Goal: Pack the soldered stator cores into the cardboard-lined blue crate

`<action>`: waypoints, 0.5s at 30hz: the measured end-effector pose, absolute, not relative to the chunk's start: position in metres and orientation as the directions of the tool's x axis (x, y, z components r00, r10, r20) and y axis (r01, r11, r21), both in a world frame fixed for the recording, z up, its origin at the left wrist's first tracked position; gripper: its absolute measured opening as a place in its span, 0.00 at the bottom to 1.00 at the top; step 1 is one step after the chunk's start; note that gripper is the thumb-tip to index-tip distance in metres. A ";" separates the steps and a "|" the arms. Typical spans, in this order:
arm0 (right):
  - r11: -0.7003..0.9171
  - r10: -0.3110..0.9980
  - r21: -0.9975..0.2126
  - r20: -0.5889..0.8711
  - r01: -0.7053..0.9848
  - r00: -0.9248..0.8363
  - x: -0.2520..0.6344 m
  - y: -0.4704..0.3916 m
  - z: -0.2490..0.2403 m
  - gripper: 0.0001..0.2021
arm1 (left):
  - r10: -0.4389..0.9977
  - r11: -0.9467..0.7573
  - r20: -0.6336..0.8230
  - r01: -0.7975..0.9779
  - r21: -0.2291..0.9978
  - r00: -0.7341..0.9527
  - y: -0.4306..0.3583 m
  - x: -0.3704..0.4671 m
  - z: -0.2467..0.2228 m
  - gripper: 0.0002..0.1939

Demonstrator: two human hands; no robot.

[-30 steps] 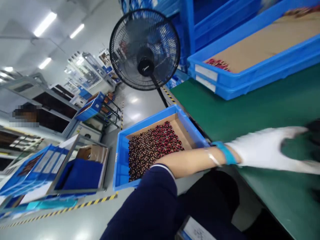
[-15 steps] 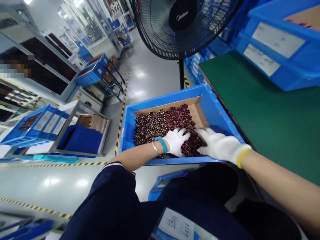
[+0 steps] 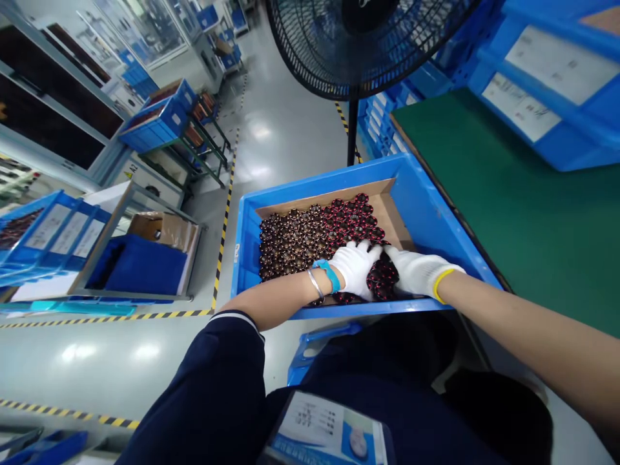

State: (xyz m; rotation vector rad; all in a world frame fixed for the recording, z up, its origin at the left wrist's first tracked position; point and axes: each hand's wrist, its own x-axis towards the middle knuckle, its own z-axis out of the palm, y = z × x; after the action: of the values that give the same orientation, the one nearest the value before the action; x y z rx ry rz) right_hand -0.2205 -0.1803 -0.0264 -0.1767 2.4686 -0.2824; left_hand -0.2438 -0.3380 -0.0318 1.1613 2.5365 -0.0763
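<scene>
A blue bin (image 3: 310, 184) holds rows of small ring-shaped parts that look like wound coils. On the left side are dark, copper-dotted rings (image 3: 290, 242); those further right are red-dotted rings (image 3: 356, 216). My left hand (image 3: 356, 266), in a white glove, wraps the left side of a red-dotted cluster (image 3: 382, 278) near the bin's front wall. From the other side my right hand (image 3: 416, 270), also gloved, clasps the same cluster. The cluster is squeezed between both palms, and the fingertips are partly hidden among the rings.
Brown cardboard (image 3: 390, 206) lines the bin. A black fan (image 3: 353, 90) stands beyond it. At the right, a green table (image 3: 523, 213) carries stacked blue bins (image 3: 547, 97). A cart (image 3: 140, 258) with bins and a carton stands at the left.
My right hand has moved left, closing against the red-dotted cluster. My left hand has shifted slightly right, so the two are closer together. The whole view has shifted a little.
</scene>
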 end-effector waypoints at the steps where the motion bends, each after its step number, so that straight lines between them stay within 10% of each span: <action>1: 0.967 -0.195 -0.248 -0.595 -0.053 -0.780 -0.220 -0.180 -0.026 0.38 | 0.729 0.650 -0.356 0.754 0.092 -0.585 -0.339 -0.246 -0.031 0.60; 12: 0.978 -0.121 -0.210 -0.627 0.018 -0.770 -0.220 -0.174 -0.025 0.39 | 0.689 0.703 -0.339 0.706 0.093 -0.641 -0.319 -0.242 -0.032 0.44; 15: 0.974 -0.115 -0.223 -0.636 0.039 -0.763 -0.220 -0.169 -0.023 0.42 | 0.689 0.703 -0.352 0.702 0.112 -0.634 -0.320 -0.249 -0.033 0.53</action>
State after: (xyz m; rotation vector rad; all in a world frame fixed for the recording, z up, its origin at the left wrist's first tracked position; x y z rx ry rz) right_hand -0.2204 -0.1694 -0.0234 -0.0526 2.4224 -0.2917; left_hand -0.2487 -0.3197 -0.0333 1.0830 2.5434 -0.0498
